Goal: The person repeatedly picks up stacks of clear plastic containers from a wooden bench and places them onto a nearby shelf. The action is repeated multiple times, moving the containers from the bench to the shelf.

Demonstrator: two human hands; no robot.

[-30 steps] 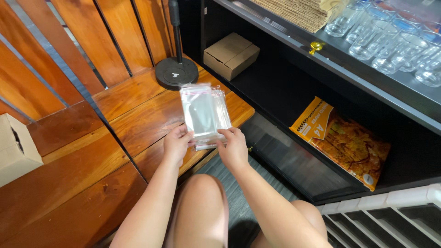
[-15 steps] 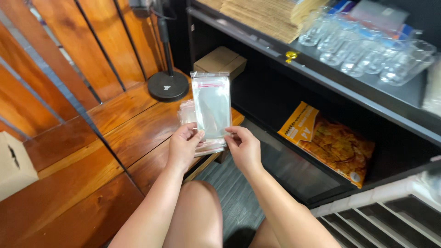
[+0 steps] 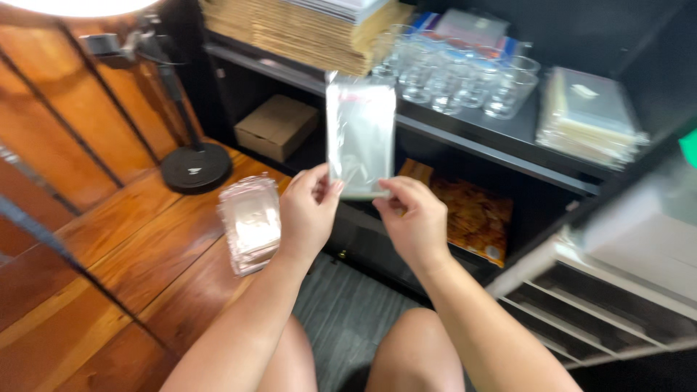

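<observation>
We note one clear bag (image 3: 360, 138) lifted upright, left hand (image 3: 308, 214) and right hand (image 3: 414, 221) pinching its bottom edge; the bag stack (image 3: 250, 221) lies unhandled at left

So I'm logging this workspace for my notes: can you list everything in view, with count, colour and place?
clear bag: one, transparent, held upright by both hands
bag stack: one pile, clear, on wooden table
lamp base: one, black, round, on table
cardboard box: one, brown, lower shelf
snack packet: one, orange, lower shelf
glasses: several, clear, upper shelf
flat cardboard pile: one, tan, upper shelf
packet stack: one, pale, upper shelf right
left hand: pinching bag's lower edge
right hand: pinching bag's lower edge
</observation>
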